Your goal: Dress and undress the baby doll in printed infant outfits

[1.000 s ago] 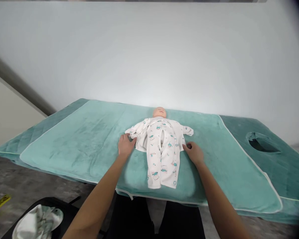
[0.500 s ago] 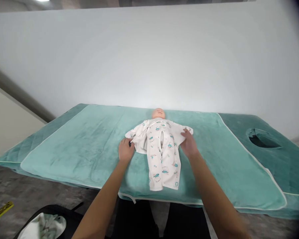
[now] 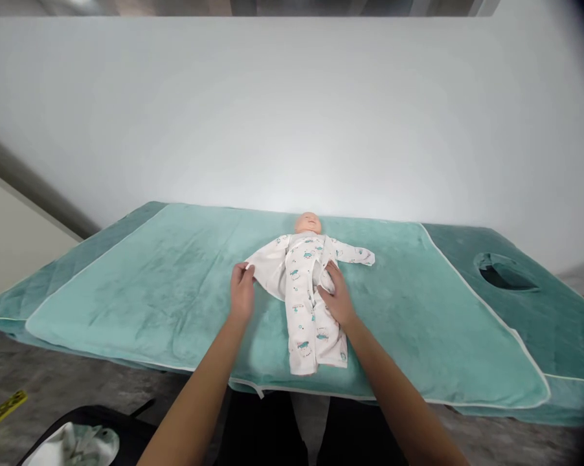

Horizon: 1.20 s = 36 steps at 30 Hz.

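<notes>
Pinches outspread jacket flap (image 3: 271, 278) with left hand (image 3: 242, 288), not yet closed over; has doll (image 3: 308, 223) lying midway on plush teal cover (image 3: 418, 336), with sleeves (image 3: 355, 254) seemingly on; grasps bunched cloth (image 3: 325, 281), apparently the opposite flap, with right hand (image 3: 339, 301). Crumpled cloths (image 3: 73, 448) lower left, pale wall (image 3: 272, 116) behind, dark hole (image 3: 503, 277) at right.

No text, number or brand can be read. Small marks among the teal figures on the white baby clothes (image 3: 300, 323), whose legs end near the front edge of the teal mat (image 3: 141, 291), are too tiny to make out; the dark marks on a yellow strip (image 3: 3, 412), on the floor (image 3: 102, 382) beyond the mat's front left corner, are illegible too.
</notes>
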Tool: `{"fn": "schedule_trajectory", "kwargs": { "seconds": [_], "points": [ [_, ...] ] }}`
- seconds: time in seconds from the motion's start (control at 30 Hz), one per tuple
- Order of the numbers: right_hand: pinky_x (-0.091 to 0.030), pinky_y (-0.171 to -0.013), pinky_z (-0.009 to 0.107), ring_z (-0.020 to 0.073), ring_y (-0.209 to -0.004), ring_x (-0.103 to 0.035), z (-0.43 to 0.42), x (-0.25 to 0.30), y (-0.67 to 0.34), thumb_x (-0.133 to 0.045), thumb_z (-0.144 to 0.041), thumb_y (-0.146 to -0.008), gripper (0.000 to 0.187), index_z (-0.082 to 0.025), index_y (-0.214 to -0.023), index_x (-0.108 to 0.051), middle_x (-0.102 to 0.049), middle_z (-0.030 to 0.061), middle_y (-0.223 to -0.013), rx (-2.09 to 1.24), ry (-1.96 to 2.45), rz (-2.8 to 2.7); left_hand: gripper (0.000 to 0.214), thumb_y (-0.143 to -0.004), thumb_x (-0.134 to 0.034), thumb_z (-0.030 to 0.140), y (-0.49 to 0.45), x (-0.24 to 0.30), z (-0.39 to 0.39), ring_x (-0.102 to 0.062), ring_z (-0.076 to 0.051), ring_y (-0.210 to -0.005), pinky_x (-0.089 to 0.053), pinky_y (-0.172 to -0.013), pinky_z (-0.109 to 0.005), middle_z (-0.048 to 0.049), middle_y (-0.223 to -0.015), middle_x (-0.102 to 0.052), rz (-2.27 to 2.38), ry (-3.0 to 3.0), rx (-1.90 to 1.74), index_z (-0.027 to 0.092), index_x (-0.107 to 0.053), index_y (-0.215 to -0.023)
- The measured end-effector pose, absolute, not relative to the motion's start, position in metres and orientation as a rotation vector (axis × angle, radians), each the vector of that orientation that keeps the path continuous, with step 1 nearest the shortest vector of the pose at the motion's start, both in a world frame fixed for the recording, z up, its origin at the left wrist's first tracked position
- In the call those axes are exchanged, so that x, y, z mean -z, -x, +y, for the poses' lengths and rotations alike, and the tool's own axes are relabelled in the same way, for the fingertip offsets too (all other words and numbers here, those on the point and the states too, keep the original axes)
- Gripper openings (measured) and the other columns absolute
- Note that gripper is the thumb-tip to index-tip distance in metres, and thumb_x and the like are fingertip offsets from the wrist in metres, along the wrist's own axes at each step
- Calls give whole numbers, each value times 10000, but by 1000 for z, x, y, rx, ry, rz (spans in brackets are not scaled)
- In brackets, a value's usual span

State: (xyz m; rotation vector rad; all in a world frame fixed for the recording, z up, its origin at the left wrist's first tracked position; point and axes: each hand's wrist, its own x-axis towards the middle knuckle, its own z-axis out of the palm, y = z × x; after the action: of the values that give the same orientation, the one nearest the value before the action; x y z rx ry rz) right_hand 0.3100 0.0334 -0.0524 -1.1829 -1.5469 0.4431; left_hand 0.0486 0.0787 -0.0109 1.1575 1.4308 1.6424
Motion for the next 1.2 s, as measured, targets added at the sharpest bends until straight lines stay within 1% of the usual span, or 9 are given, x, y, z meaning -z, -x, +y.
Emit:
{"fn": "schedule_trajectory", "kwargs": {
  "seconds": [0.13,0.3,0.43,0.57,0.7,0.83,0.93,1.03,1.2],
  "points": [
    [-323,-1206,471,256,-1413,-452,35,59,-318,-599,-400,-892,455,-222,-1311,-607,-534,89,-1483,-794,1039,-1123,137,-893,-574,351,-96,-23,60,-602,-162,-858,-498,-761,-268,-14,-923,-635,1290,-1479,-1522,234,-579,-962],
    [-477,-1068,487,255,-1196,-640,35,56,-345,-557,-539,-882,398,-256,-1126,-694,-729,58,-1185,-1015,776,-610,133,-904,-565,345,-140,-50,36,-629,-173,-810,-494,-731,-293,-9,-935,-691,951,-2175,-755,255,-638,-970],
    [-551,-891,447,242,-935,-707,23,36,-354,-465,-598,-911,405,-287,-865,-721,-755,44,-906,-932,775,-691,204,-954,-484,339,-143,-59,71,-646,-179,-914,-512,-814,-300,-28,-1023,-708,1122,-2208,-894,231,-654,-979],
    [-527,-708,398,224,-668,-648,22,8,-345,-530,-608,-890,441,-232,-759,-719,-713,68,-733,-1011,970,-1117,246,-950,-448,236,-141,-64,138,-624,-213,-1078,-482,-999,-369,-73,-1111,-698,1307,-2271,-973,195,-670,-1048],
    [-508,-727,372,218,-747,-641,58,-20,-339,-569,-539,-878,348,-227,-891,-722,-716,61,-798,-764,1216,-1275,280,-881,-463,138,-141,-68,186,-582,-250,-1193,-442,-1073,-402,-94,-1202,-676,1290,-2410,-642,185,-697,-1028],
    [-494,-839,372,222,-926,-643,124,-39,-341,-554,-398,-872,222,-248,-951,-698,-711,52,-987,-582,1338,-1548,279,-809,-507,146,-131,-77,207,-629,-240,-1076,-495,-956,-345,-88,-1186,-672,1283,-2398,-399,190,-702,-1004],
    [-467,-818,363,207,-860,-614,169,-40,-344,-628,-360,-820,146,-237,-886,-672,-674,44,-970,-587,1387,-1863,224,-726,-566,177,-118,-83,217,-652,-224,-895,-503,-789,-300,-66,-1017,-714,1244,-2372,-189,187,-708,-900],
    [-441,-801,344,200,-857,-568,193,-31,-349,-723,-424,-756,262,-228,-917,-653,-640,43,-987,-639,1383,-1946,169,-666,-597,199,-108,-83,228,-630,-200,-735,-453,-650,-279,-26,-817,-711,1142,-2326,9,197,-694,-804],
    [-390,-707,298,164,-744,-492,197,-13,-354,-670,-505,-787,303,-215,-849,-604,-575,-14,-794,-850,1316,-1791,107,-727,-637,290,-101,-70,241,-633,-227,-805,-453,-686,-300,-36,-826,-685,1273,-2394,-68,203,-659,-786]
  ]
}}
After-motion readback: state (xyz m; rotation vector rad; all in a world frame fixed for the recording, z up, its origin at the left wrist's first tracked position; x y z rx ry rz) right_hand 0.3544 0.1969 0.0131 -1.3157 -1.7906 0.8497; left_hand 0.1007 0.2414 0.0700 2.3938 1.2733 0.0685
